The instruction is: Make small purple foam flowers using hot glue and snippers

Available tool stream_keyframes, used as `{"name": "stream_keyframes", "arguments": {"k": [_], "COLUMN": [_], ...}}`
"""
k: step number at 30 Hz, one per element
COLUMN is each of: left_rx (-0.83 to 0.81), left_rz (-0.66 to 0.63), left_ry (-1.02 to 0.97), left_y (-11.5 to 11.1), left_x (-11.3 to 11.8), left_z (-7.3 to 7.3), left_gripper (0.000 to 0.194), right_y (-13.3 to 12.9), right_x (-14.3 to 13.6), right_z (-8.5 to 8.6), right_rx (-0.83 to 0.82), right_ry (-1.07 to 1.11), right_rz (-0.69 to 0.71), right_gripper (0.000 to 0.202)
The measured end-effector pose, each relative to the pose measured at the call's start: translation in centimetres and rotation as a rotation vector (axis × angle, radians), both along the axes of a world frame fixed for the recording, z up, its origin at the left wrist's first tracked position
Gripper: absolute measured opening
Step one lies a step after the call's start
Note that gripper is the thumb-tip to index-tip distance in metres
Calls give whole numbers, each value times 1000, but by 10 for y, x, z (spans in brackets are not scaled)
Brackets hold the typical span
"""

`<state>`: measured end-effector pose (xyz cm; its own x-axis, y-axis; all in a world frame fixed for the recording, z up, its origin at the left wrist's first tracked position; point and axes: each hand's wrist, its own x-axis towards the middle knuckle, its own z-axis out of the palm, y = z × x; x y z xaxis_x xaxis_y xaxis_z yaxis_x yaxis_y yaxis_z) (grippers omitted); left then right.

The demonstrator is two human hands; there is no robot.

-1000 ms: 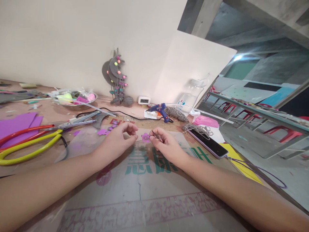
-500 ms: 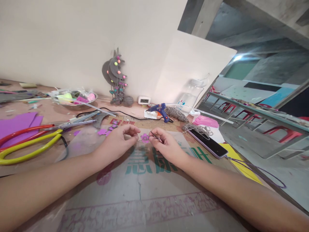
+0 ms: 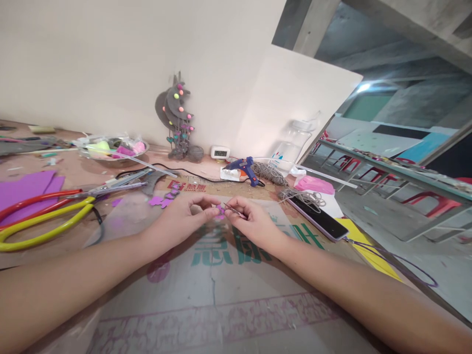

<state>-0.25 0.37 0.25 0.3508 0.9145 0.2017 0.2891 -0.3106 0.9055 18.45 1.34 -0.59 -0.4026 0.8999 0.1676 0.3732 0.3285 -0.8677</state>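
Two bare hands, fingertips almost meeting above the printed cardboard (image 3: 206, 305): that is the main lot I am viewing from my place in the room.

Right hand (image 3: 254, 221): it is pinching a thin dark piece (image 3: 236, 211) between thumb and forefinger, the other fingers curling behind; the exact kind of piece I am failing to make out.

Left hand (image 3: 188, 214): its thumb and forefinger are curving narrowly at the flower's near-left edge; whether they are gripping it or only touching it, I am unable to tell.

One purple flower (image 3: 221, 211): it is sitting between the two sets of fingertips, partly hidden by them.

Several purple cutouts (image 3: 157, 200): lying just beyond the left wrist.

One pair of scissors (image 3: 98, 191), with a red and a yellow handle: lying at left, its handles partly overlapping the purple sheets (image 3: 25, 191).

One bowl (image 3: 90, 156): holding bright pieces in clear plastic.

One grey moon ornament (image 3: 165, 113), dotted with coloured beads: standing against the pale wall.

One clock (image 3: 220, 152): standing right of the ornament.

One blue glue gun (image 3: 249, 169): lying beside grey yarn (image 3: 271, 173).

One clear bottle (image 3: 289, 152): standing behind the yarn.

One phone (image 3: 328, 221): lying at right, looser strands (image 3: 309, 199) covering its far end.
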Motion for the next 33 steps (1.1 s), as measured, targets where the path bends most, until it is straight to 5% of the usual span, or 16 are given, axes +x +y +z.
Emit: {"name": "stream_keyframes", "arguments": {"k": [19, 25, 33], "left_rx": [-63, 4, -17], "left_rz": [-20, 112, 136], "left_ry": [-56, -47, 2], "left_y": [6, 8, 7], "left_x": [1, 0, 0], "left_z": [-6, -11, -8], "left_gripper": [20, 28, 28], "right_y": [0, 0, -4], "right_x": [2, 1, -1], "right_z": [4, 6, 8], "right_rx": [40, 18, 4], "right_ry": [41, 63, 45], "right_rz": [-67, -152, -121], "right_gripper": [20, 22, 22]}}
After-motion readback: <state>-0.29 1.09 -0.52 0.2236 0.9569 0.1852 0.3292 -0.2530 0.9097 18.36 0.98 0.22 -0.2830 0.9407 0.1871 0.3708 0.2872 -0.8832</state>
